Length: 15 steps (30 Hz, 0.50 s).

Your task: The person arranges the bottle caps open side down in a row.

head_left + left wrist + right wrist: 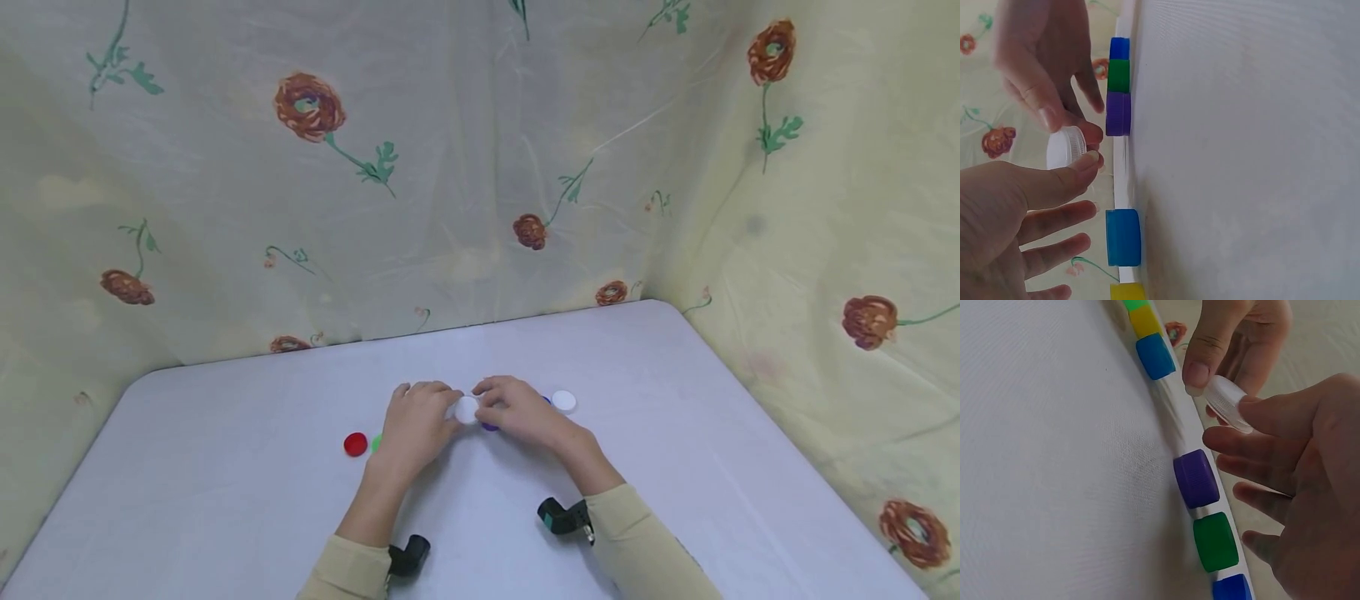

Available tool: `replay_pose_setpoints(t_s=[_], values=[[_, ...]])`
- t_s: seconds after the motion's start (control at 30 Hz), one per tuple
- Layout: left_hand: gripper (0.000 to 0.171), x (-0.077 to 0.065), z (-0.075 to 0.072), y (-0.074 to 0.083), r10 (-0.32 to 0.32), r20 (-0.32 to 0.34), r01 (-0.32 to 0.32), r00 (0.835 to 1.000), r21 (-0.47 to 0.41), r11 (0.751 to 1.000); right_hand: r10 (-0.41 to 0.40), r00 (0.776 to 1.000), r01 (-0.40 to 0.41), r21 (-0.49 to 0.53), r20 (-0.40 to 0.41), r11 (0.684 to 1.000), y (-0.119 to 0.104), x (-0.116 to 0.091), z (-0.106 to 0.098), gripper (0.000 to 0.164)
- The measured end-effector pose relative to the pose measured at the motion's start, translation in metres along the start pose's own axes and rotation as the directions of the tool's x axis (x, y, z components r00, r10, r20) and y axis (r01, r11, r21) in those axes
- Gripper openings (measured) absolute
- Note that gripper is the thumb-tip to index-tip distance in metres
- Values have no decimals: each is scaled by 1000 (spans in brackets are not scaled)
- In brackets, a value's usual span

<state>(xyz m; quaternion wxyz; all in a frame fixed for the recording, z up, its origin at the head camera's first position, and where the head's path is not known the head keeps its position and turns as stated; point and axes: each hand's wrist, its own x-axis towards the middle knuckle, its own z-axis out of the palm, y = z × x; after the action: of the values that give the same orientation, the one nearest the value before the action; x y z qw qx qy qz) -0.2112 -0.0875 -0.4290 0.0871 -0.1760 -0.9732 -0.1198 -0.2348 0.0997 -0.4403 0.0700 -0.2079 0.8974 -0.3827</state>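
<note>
A white bottle cap (467,410) is held above the table between my two hands. My left hand (417,423) pinches one edge with thumb and fingers, and my right hand (525,408) pinches the opposite edge. Below them, the row of caps on the table has a gap. On the left side of that gap are a light blue cap (1155,356) and a yellow cap (1145,322). To its right stand a purple cap (1119,114), a dark green cap (1119,76) and a blue cap (1120,48).
Toward the row's left end lie a red cap (356,444) and a light green cap (377,443), partly hidden by my left hand. Another white cap (564,402) lies at the right end. Flowered curtains (442,183) hang behind the white table (225,500).
</note>
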Motion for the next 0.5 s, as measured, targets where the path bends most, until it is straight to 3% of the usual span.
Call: replay_pose_setpoints(t_s=[0.27, 0.5], values=[[36, -1, -3, -3, 6, 10, -6, 1000, -19, 1000, -53, 999, 53, -87, -2, 995, -1, 0, 1, 12], [34, -1, -4, -5, 4, 9, -3, 1000, -38, 999, -75, 995, 69, -86, -65, 994, -1, -1, 3, 36]])
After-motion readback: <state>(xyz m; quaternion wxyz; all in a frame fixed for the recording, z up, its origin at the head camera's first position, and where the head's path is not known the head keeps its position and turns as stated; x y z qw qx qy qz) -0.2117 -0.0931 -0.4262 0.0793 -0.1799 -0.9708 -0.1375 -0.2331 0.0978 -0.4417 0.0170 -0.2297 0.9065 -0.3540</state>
